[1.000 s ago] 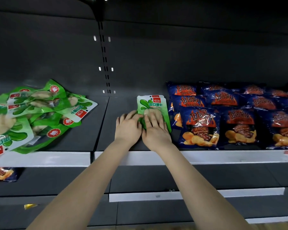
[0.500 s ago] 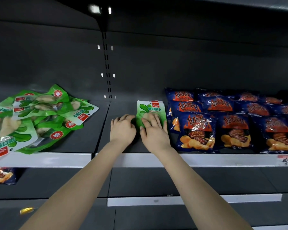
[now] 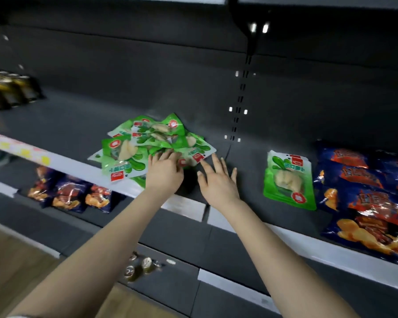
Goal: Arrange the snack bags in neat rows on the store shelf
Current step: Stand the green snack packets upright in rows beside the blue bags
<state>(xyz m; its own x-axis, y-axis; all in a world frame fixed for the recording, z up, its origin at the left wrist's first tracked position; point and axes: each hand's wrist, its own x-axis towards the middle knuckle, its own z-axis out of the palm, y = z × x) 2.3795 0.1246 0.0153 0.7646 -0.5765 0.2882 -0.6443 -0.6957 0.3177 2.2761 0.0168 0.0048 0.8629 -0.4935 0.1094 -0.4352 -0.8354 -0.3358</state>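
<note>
The loose pile of green snack bags (image 3: 147, 143) now has the left hand (image 3: 164, 174) on it, fingers fairly straight, while the right hand (image 3: 218, 180) hovers beside it, spread and empty. Both have left the squared green bag (image 3: 287, 180), which lies flat beside the blue chip bags (image 3: 363, 203), so the next pick-up is probably starting.

Dark-grey back panel (image 3: 124, 65) w/ slotted upright (image 3: 239, 104) running down it; two small lights (image 3: 259, 28) near its top. Far left: blurred dark jars or bottles (image 3: 7, 90). Yellow tags (image 3: 44, 160) on white price strip (image 3: 65, 162). Lower tier: few round metal tops (image 3: 145, 262), blurred. Wood floor (image 3: 14, 260) btm left.
</note>
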